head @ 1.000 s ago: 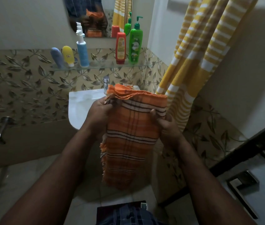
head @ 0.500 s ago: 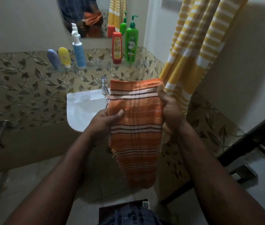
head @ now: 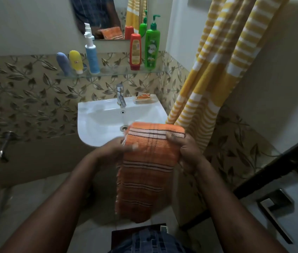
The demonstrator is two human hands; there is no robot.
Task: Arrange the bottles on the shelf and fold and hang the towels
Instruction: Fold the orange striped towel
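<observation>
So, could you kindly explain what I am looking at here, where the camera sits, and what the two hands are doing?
There is no machine here. A person wears a wide-angle camera on the head, so the one picture looks forward and down over both arms. The left hand and the right hand each grip a side of a folded orange striped towel, held up in front of a white sink. Above the sink, a glass shelf carries five bottles in a row, from a blue tube on the left to a green pump bottle on the right. A yellow striped cloth hangs at the right. The mirror above the shelf reflects the towel.
</observation>
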